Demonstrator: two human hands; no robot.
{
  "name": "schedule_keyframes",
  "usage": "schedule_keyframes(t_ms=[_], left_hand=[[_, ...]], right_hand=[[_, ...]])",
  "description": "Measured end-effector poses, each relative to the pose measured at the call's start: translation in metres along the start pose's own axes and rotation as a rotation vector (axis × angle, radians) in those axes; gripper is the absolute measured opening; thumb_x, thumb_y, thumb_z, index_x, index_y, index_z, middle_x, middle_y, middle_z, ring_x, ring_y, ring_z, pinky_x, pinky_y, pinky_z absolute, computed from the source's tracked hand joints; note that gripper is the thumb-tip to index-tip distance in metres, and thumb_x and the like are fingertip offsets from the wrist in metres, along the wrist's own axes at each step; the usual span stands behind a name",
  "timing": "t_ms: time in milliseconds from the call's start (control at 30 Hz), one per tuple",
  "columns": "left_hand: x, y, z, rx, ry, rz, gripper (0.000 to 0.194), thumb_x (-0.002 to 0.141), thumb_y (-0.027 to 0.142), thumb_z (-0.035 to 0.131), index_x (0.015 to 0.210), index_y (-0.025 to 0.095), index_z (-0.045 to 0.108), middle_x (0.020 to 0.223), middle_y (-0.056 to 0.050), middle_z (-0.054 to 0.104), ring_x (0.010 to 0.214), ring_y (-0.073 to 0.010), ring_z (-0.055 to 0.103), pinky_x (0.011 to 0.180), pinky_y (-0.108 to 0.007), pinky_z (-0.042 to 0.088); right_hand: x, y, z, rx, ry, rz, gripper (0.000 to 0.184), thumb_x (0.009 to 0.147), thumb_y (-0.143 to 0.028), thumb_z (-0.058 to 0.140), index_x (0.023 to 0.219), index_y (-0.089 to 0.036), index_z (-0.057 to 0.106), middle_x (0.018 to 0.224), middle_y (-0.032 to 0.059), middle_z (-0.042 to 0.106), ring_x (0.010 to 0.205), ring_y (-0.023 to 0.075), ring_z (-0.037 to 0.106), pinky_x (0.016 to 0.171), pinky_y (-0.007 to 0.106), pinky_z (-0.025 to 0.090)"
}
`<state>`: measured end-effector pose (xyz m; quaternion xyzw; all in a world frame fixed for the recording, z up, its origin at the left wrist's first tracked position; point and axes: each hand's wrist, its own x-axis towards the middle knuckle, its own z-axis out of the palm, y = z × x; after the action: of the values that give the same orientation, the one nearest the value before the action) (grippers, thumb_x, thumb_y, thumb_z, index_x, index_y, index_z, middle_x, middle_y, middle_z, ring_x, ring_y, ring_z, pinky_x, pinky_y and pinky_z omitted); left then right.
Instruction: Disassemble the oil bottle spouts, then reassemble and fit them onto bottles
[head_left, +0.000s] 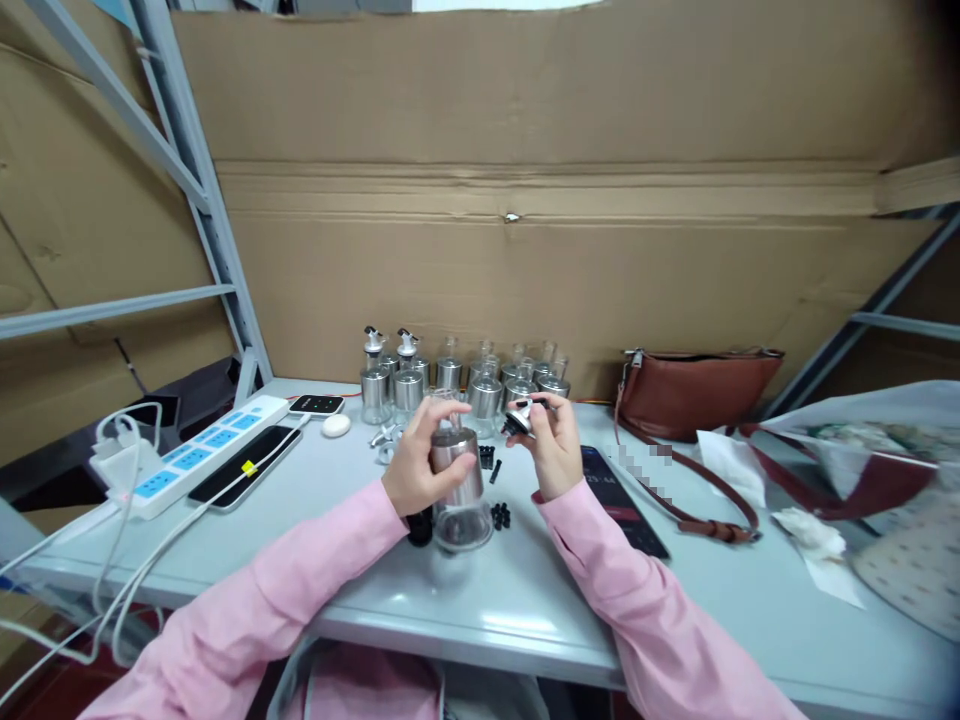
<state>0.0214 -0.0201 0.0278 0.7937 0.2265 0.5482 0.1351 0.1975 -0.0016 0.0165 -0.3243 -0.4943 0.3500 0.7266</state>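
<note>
My left hand [429, 455] is wrapped round a glass bottle [463, 522] with a metal sleeve, which stands upright near the table's front. In my right hand [556, 450] is a silver and black pourer spout [522, 417], pinched between thumb and fingers to the right of the bottle's neck and apart from it. Small black parts [501, 516] lie in a cluster just right of the bottle, and more black pieces [487, 457] are behind them. Loose silvery pieces [385, 436] rest left of my left hand. A dark object [420, 527] is partly hidden behind the bottle.
Several similar bottles [486, 394] stand along the cardboard wall, two topped with spouts [406, 343]. On the left are a power strip [202, 455], a phone [247, 468] and cables. A dark phone [622, 505], a brown handbag [697, 392] and tissues [814, 535] lie to the right.
</note>
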Motion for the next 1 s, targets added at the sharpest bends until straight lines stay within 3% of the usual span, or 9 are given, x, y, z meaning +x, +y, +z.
schedule_keyframes(t_ms=[167, 300, 500, 733, 1000], left_hand=[[-0.014, 0.002, -0.001, -0.341, -0.07, -0.044, 0.047, 0.078, 0.05, 0.05, 0.115, 0.021, 0.046, 0.089, -0.005, 0.054, 0.078, -0.0176, 0.054, 0.072, -0.032, 0.044], [-0.024, 0.004, 0.005, -0.237, -0.083, 0.019, 0.048, 0.076, 0.05, 0.052, 0.113, 0.019, 0.05, 0.088, -0.006, 0.057, 0.079, -0.019, 0.052, 0.074, -0.034, 0.043], [-0.027, 0.008, 0.012, -0.107, -0.075, 0.129, 0.026, 0.077, 0.039, 0.052, 0.093, 0.018, 0.057, 0.086, -0.006, 0.055, 0.079, -0.0174, 0.049, 0.073, -0.033, 0.043], [-0.025, 0.008, 0.011, -0.119, -0.143, 0.08, 0.027, 0.081, 0.04, 0.05, 0.089, 0.017, 0.06, 0.088, -0.007, 0.052, 0.08, -0.0171, 0.049, 0.072, -0.032, 0.043], [-0.026, 0.002, 0.014, -0.125, -0.149, 0.097, 0.03, 0.08, 0.043, 0.05, 0.089, 0.016, 0.06, 0.085, -0.006, 0.049, 0.079, -0.0174, 0.05, 0.072, -0.032, 0.043]], right_hand=[[-0.006, -0.002, 0.002, 0.041, -0.016, 0.023, 0.034, 0.075, -0.05, 0.057, 0.092, -0.022, 0.049, 0.08, 0.0002, 0.055, 0.059, 0.0103, 0.05, 0.043, 0.022, 0.042], [-0.011, -0.002, 0.005, 0.055, -0.044, 0.022, 0.03, 0.079, -0.049, 0.054, 0.091, -0.022, 0.051, 0.076, -0.0014, 0.052, 0.061, 0.0101, 0.05, 0.046, 0.021, 0.042], [-0.017, -0.009, 0.009, -0.011, -0.149, -0.082, 0.027, 0.086, -0.046, 0.047, 0.099, -0.023, 0.05, 0.081, -0.0001, 0.057, 0.066, 0.0122, 0.059, 0.066, 0.031, 0.049], [-0.014, -0.028, 0.03, -0.094, -0.194, -0.222, 0.024, 0.085, -0.039, 0.051, 0.102, -0.023, 0.049, 0.077, 0.0009, 0.064, 0.07, 0.0146, 0.062, 0.066, 0.029, 0.05], [-0.009, -0.04, 0.051, 0.029, -0.274, -0.171, 0.023, 0.081, -0.04, 0.056, 0.093, -0.023, 0.048, 0.065, -0.0034, 0.062, 0.06, 0.013, 0.062, 0.059, 0.027, 0.049]])
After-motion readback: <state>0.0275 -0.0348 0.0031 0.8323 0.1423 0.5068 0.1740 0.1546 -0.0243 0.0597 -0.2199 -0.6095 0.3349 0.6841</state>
